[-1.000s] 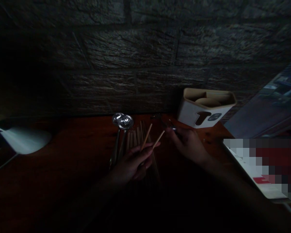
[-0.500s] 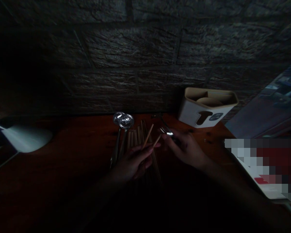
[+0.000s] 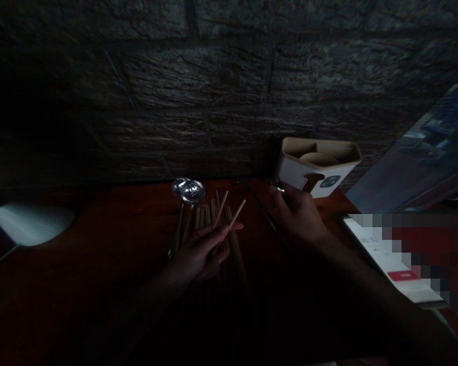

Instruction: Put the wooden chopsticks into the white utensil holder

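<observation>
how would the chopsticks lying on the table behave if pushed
The chopsticks look slim and straight, so probably light and stiff. Lying side by side, they'd likely slide apart; rolling is possible, though darkness hides whether they're round.

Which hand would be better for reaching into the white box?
Probably the right hand: it's close to the white box, though pinching something shiny. The left hand is farther off, holding two thin sticks.

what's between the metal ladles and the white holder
In the head view: chopsticks lying on the table, two more in the left hand, a dark, thin item too dim to identify, then the right hand with something shiny.
</observation>
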### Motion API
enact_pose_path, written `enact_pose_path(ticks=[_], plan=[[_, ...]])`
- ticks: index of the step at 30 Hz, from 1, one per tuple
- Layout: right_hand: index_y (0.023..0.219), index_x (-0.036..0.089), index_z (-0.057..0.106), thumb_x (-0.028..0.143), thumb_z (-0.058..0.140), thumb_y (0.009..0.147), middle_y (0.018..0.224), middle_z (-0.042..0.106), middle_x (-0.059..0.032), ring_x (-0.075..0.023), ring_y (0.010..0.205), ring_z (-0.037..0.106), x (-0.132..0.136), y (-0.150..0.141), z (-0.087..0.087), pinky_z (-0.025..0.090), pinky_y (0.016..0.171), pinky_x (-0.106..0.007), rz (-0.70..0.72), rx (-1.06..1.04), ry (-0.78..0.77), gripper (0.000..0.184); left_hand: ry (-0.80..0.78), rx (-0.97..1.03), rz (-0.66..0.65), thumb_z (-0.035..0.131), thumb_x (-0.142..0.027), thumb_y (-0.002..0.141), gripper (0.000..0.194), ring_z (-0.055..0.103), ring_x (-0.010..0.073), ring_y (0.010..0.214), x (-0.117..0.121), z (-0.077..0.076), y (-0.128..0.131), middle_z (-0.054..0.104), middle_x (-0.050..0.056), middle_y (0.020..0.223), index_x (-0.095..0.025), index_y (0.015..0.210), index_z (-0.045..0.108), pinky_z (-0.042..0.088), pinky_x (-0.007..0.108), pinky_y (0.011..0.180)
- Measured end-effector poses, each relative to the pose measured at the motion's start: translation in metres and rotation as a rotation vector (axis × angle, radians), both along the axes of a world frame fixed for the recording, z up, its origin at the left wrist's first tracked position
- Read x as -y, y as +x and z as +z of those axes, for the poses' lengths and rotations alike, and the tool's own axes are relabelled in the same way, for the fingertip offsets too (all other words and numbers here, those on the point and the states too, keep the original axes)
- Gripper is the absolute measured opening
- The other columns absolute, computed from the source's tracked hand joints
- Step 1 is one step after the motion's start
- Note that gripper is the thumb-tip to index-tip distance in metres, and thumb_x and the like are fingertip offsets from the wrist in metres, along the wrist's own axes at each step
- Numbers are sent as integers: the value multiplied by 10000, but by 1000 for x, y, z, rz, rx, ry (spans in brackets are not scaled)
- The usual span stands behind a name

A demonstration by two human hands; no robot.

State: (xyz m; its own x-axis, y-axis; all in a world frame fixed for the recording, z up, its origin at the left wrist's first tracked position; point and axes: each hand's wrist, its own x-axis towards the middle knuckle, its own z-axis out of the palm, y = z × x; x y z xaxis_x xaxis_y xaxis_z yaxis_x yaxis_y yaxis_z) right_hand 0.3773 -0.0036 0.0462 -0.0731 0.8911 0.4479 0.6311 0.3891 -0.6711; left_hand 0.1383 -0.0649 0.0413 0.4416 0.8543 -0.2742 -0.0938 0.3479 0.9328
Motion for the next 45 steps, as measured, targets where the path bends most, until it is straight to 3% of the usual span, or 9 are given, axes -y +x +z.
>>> enact_pose_path(ticks=[5, 12, 18, 26, 28, 30, 33, 37, 45], plan=[[810, 165, 662, 426, 428, 980, 647, 651, -4, -97, 550, 570, 20, -19, 2, 408, 522, -226, 261, -76, -87, 389, -19, -10, 2, 511, -478, 926, 456, 271, 29, 275, -2, -6, 2, 452, -91, 482, -209, 1285, 593, 169, 168, 297], [1104, 158, 663, 373, 464, 976, 640, 648, 18, -96, 578, 597, 27, -21, 6, 450, 563, -224, 403, -105, -102, 320, -24, -11, 39, 567, -483, 897, 439, 289, 17, 306, -3, -8, 2, 469, -80, 552, -210, 1234, 634, 179, 168, 308], [1204, 154, 629, 350, 455, 979, 675, 667, 6, -105, 608, 627, 28, -21, 6, 479, 605, -235, 460, -61, -114, 346, -50, -18, 11, 568, -482, 895, 444, 279, 20, 320, -1, -7, 3, 434, -84, 568, -221, 1249, 630, 179, 172, 313], [912, 155, 720, 367, 484, 961, 664, 680, -16, -101, 558, 604, 22, -19, 5, 450, 556, -232, 391, 7, -52, 321, -29, -63, 27, 555, -504, 897, 447, 264, 29, 344, 1, -11, 7, 378, -90, 566, -217, 1229, 643, 180, 175, 327], [804, 144, 715, 405, 477, 957, 658, 679, -43, -120, 561, 609, 12, -9, 4, 447, 557, -251, 260, 42, -42, 385, -29, -37, 17, 560, -501, 896, 441, 254, 32, 353, 3, -8, 7, 358, -92, 548, -210, 1215, 650, 172, 172, 331], [710, 133, 688, 469, 458, 950, 585, 640, -57, -126, 493, 564, 2, 4, 4, 404, 491, -259, -2, 45, -3, 473, -22, 9, 10, 571, -499, 892, 440, 252, 34, 369, 6, -3, 6, 348, -93, 537, -199, 1204, 654, 178, 166, 339], [867, 129, 683, 517, 430, 954, 680, 665, -68, -124, 515, 559, -3, 11, 8, 386, 470, -248, -168, -80, 51, 472, 3, 58, 28, 574, -485, 896, 407, 227, 25, 356, 6, 2, 3, 367, -91, 550, -202, 1174, 663, 166, 165, 324], [743, 160, 624, 514, 450, 948, 610, 613, -33, -125, 543, 546, 8, -6, 8, 386, 486, -248, 16, -46, -23, 445, -19, 43, 29, 554, -452, 913, 383, 237, 22, 336, 0, -2, 3, 379, -88, 572, -199, 1180, 660, 170, 176, 304], [1097, 193, 652, 455, 419, 977, 806, 654, -32, -134, 711, 601, 11, -8, -2, 473, 621, -260, 247, -131, -176, 371, -6, 19, 47, 517, -442, 927, 428, 236, 30, 332, -4, -7, 3, 374, -85, 583, -216, 1280, 605, 173, 193, 308]])
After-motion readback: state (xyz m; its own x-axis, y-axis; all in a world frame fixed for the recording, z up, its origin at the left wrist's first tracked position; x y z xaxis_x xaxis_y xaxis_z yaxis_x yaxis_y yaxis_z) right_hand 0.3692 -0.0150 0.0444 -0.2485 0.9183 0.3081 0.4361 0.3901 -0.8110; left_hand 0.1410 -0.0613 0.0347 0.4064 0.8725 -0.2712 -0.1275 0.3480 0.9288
